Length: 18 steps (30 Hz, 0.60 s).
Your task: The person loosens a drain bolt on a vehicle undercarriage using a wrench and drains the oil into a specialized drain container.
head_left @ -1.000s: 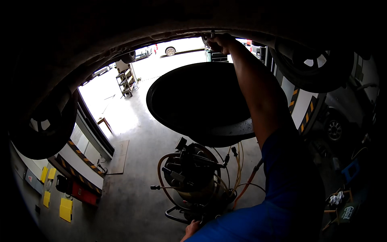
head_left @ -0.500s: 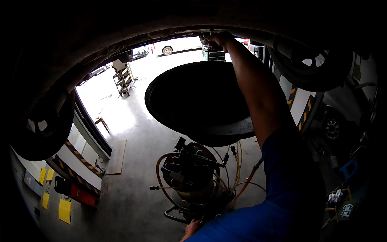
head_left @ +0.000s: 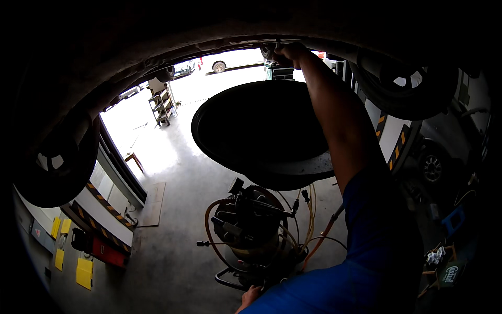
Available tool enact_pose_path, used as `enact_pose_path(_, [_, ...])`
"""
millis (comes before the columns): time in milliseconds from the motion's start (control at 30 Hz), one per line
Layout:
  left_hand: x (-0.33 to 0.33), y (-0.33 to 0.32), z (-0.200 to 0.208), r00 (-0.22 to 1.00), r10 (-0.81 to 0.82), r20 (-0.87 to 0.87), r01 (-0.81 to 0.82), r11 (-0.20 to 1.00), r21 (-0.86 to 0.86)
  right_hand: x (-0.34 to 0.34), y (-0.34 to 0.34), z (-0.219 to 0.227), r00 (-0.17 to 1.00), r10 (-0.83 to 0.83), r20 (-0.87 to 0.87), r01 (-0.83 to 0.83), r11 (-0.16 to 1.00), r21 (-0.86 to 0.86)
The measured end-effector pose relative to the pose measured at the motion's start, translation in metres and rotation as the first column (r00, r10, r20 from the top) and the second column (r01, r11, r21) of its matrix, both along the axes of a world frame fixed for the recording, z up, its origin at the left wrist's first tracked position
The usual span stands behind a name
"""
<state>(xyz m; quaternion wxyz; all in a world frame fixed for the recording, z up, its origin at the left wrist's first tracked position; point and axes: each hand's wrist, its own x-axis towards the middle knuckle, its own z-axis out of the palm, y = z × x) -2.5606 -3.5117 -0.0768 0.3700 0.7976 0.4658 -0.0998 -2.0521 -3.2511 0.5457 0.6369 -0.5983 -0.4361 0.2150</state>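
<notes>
My right hand (head_left: 291,51) is raised to the car's dark underside (head_left: 209,44), its bent fingers closed around a small upright part that I cannot make out. Below that arm spreads a wide round black drain pan (head_left: 308,165). Under the pan stands an oil drainer (head_left: 251,225) with a gauge, hoses and a base frame. My left hand (head_left: 252,296) is low at the bottom edge, fingers curled in beside the drainer's base; what it grips is hidden by the blue sleeve and shadow.
Dark wheels (head_left: 402,81) hang at both sides overhead. Striped lift posts (head_left: 400,146) stand left and right. A shelf rack (head_left: 162,104), a red toolbox (head_left: 107,252), yellow floor pieces (head_left: 84,273) and a cardboard sheet (head_left: 151,204) are at left. Loose hoses (head_left: 329,230) trail right of the drainer.
The view has shifted slightly, so the scene sits a little further right. Both hands keep their places, the right one still up at the underside.
</notes>
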Motion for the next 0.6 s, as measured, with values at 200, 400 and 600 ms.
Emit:
enact_pose_path(200, [-0.001, 0.0, -0.008, 1.0, 0.009, 0.015, -0.009, 1.0, -0.011, -0.007, -0.001, 0.001, 0.998, -0.051, -0.038, 0.051, 0.999, 0.011])
enact_pose_path(400, [-0.004, 0.006, -0.019, 1.0, -0.005, -0.008, 0.004, 0.997, -0.08, -0.007, 0.008, 0.001, 0.991, -0.123, 0.056, 0.123, 0.992, 0.003])
enact_pose_path(600, [-0.002, 0.004, -0.009, 1.0, 0.013, 0.026, -0.012, 0.998, -0.063, 0.003, 0.011, 0.0, 0.997, 0.009, -0.075, -0.01, 1.0, -0.01])
